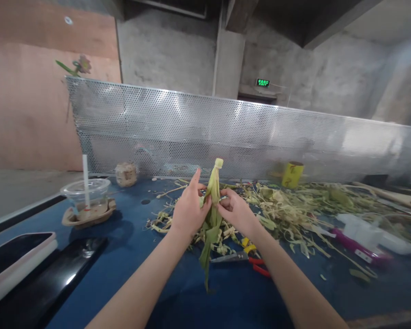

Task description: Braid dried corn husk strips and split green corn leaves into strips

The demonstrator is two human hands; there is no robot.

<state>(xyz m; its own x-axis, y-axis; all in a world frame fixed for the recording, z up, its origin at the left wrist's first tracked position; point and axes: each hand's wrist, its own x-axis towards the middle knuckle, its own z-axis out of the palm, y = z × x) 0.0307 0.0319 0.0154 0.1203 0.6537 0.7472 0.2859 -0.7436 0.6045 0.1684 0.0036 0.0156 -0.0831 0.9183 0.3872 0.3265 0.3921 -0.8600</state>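
Observation:
Upright between my hands is a husk bundle (211, 233), pale yellow-green, with a squared knob at its top and long green leaf strips hanging below. My left hand (188, 208) grips its left side with the thumb, the index finger pointing up. From the right, the fingertips of my right hand (239, 211) pinch the middle of the bundle. Red-handled scissors (231, 258) lie on the blue table just below, partly covered by my right forearm. Beside their handle is a small yellow item (248, 245), its kind unclear. Curled husk scraps (160, 221) lie behind my hands.
At left stand a clear plastic cup (99, 196) in a cardboard holder (89, 219), a phone (17, 256) and a black tray (51, 283). A perforated metal screen (192, 123) borders the back. To the right are husk strips (284, 205), a yellow roll (292, 174) and a purple tool (359, 246).

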